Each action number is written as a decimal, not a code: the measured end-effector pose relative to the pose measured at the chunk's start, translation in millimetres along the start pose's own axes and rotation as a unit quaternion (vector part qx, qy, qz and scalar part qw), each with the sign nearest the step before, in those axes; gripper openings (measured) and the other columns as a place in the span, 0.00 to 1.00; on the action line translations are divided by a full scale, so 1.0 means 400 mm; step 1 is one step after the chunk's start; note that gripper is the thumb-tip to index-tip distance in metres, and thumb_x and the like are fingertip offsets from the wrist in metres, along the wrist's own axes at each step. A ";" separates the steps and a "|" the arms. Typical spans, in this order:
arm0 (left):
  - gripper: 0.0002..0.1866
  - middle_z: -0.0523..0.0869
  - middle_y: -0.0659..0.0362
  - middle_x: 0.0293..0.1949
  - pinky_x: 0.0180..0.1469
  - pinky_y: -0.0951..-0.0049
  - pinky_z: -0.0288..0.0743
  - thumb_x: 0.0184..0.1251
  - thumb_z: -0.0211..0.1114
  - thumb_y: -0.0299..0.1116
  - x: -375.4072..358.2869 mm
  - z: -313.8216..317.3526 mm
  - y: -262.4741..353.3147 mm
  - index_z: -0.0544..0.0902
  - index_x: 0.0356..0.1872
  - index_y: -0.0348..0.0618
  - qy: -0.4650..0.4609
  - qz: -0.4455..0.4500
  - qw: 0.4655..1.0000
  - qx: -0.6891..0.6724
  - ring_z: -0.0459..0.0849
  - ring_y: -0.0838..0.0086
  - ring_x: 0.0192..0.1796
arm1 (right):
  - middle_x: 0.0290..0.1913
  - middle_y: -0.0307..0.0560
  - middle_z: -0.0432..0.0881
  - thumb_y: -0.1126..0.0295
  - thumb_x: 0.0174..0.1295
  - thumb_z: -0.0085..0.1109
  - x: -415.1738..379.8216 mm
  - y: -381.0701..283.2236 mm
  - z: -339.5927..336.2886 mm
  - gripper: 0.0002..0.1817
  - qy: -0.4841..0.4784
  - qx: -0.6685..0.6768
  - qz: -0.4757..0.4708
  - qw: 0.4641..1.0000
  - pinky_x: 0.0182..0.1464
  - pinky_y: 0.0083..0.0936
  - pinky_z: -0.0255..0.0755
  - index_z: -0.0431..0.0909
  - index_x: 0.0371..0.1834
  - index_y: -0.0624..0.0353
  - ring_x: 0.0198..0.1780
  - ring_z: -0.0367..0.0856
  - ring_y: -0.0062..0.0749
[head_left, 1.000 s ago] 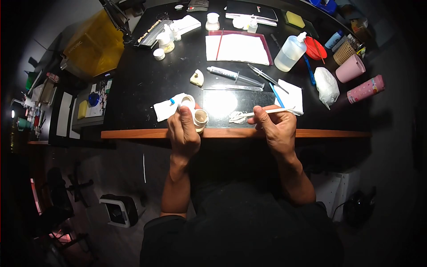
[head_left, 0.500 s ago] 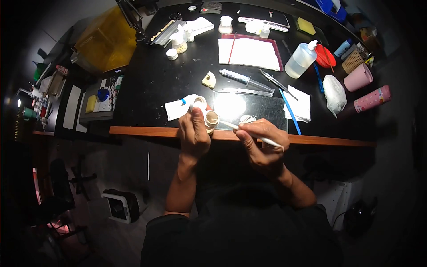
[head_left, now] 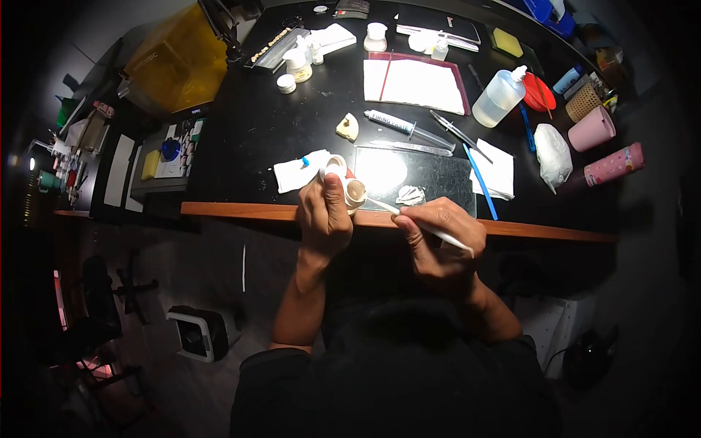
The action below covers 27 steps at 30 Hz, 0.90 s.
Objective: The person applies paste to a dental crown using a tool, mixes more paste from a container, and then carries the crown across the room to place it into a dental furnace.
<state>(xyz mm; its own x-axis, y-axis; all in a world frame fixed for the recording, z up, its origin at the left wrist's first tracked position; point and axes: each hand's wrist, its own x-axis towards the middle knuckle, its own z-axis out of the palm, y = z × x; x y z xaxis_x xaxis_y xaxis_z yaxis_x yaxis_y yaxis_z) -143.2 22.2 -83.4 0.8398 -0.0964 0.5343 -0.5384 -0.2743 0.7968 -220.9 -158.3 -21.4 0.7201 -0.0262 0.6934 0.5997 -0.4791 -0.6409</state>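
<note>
My left hand [head_left: 325, 215] is closed around a small open jar [head_left: 355, 193], its mouth tilted toward me and its contents pale beige. The jar's white lid [head_left: 334, 167] is in the same grip, beside the thumb. Between the fingers and thumb of my right hand [head_left: 444, 237] is a slim white spatula [head_left: 451, 239], its thin tip right at the jar's rim. Behind the hands lies a dark glass slab [head_left: 438, 171] with a small heap of white paste [head_left: 410, 196] on it. A folded white tissue [head_left: 290, 175] lies left of the jar.
A cream dental model [head_left: 347, 127], a labelled syringe [head_left: 391, 121] and tweezers [head_left: 456, 131] lie beyond the slab. A blue stick [head_left: 480, 182] rests by another tissue [head_left: 498, 171]. Farther right stands a clear squeeze bottle [head_left: 499, 98]. The wooden table edge [head_left: 241, 212] runs just under my hands.
The spatula tip has come out of the jar's mouth to its rim as my right hand drew slightly right and toward me. The left hand keeps its hold on jar and lid.
</note>
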 end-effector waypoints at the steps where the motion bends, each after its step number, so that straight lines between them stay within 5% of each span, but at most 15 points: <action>1: 0.22 0.86 0.48 0.32 0.38 0.59 0.80 0.91 0.43 0.37 0.000 0.000 -0.002 0.81 0.42 0.34 0.001 -0.008 1.000 -0.006 0.86 0.53 0.31 | 0.34 0.50 0.91 0.80 0.60 0.77 0.001 0.002 -0.002 0.06 -0.004 0.001 0.011 1.000 0.35 0.28 0.80 0.90 0.39 0.66 0.31 0.89 0.36; 9: 0.33 0.86 0.54 0.31 0.40 0.64 0.79 0.93 0.31 0.48 0.013 -0.012 0.037 0.84 0.40 0.37 -0.025 -0.070 0.997 -0.009 0.86 0.62 0.32 | 0.31 0.49 0.92 0.72 0.74 0.69 0.020 0.021 -0.008 0.08 -0.003 0.150 0.266 0.952 0.36 0.22 0.80 0.88 0.38 0.67 0.31 0.89 0.26; 15: 0.34 0.86 0.55 0.31 0.46 0.65 0.79 0.93 0.30 0.48 0.004 -0.007 0.023 0.83 0.40 0.38 -0.014 -0.063 0.998 0.018 0.86 0.64 0.34 | 0.30 0.47 0.91 0.69 0.75 0.69 0.027 0.058 -0.041 0.09 0.029 0.195 0.307 0.931 0.37 0.21 0.78 0.87 0.40 0.66 0.31 0.87 0.24; 22: 0.34 0.86 0.55 0.31 0.44 0.66 0.79 0.93 0.30 0.49 0.004 -0.007 0.024 0.83 0.39 0.38 -0.014 -0.062 0.998 0.023 0.85 0.66 0.33 | 0.28 0.43 0.90 0.65 0.77 0.67 0.004 0.168 -0.083 0.14 0.034 0.036 0.343 0.938 0.39 0.20 0.74 0.87 0.39 0.66 0.32 0.83 0.19; 27: 0.24 0.86 0.51 0.32 0.40 0.61 0.79 0.92 0.41 0.39 0.000 -0.012 0.011 0.83 0.41 0.35 -0.019 -0.061 0.998 -0.025 0.85 0.59 0.31 | 0.29 0.44 0.90 0.66 0.77 0.67 0.019 0.174 -0.074 0.13 0.019 0.023 0.349 0.937 0.38 0.20 0.76 0.87 0.37 0.67 0.32 0.85 0.19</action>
<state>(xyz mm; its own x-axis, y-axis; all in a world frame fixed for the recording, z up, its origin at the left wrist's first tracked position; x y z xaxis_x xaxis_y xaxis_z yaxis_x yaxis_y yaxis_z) -145.9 25.4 -78.7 0.9012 -0.1010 0.4215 -0.4333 -0.2381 0.8692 -183.8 -217.9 -50.9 0.9298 -0.3508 0.1113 0.0032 -0.2947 -0.9556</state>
